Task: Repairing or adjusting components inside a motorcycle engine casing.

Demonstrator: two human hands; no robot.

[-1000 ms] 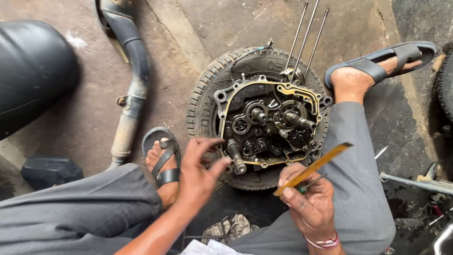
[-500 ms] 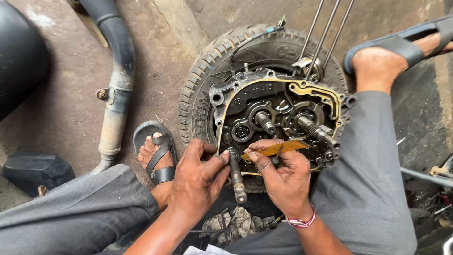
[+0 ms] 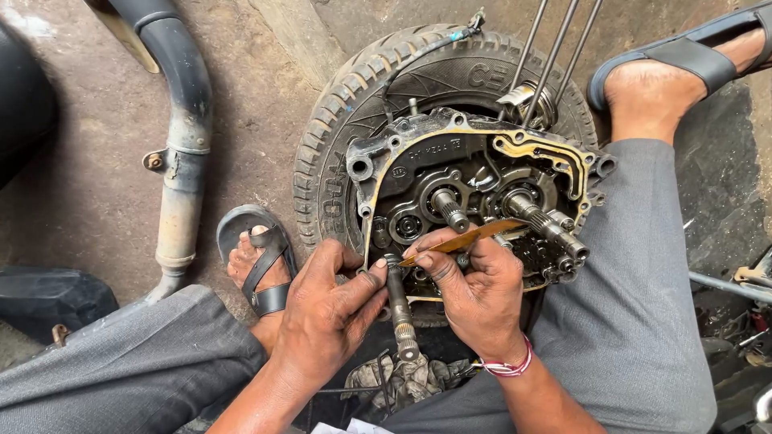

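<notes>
Shadow and frame edges swallow much of the left: a dark rounded body [image 3: 24, 96] is cut off at the upper left corner, and a black object [image 3: 48, 297] on the concrete floor [image 3: 88, 193] runs out at the left edge, so neither can be told for what it is. A rusty exhaust pipe [image 3: 181, 153] lies on the floor, its top end cut by the frame. Just right of it a foot in a grey sandal [image 3: 261, 265] shows between the pipe and the tyre [image 3: 338, 137].

Left hand [image 3: 330, 313] is curled nearly closed, thumb and fingertips pinching the upper end of a greasy steel shaft [image 3: 400, 309] that hangs down from the lower left of the open engine case [image 3: 474, 193]; the shaft's top end is hidden behind the fingers. Right hand [image 3: 474, 297] is also closed, gripping a thin yellowish strip [image 3: 466, 239] whose tip touches the left thumb, right beside the shaft's top. Both hands meet at the case's lower edge and cover its bottom part. The case rests on the tyre, between grey-trousered knees. Oily rag [image 3: 402, 378] lies below the shaft, partly hidden by the wrists.

Thin metal rods [image 3: 555, 56] rise from the case and leave the top edge. Clutter at the far right is too dark to make out.
</notes>
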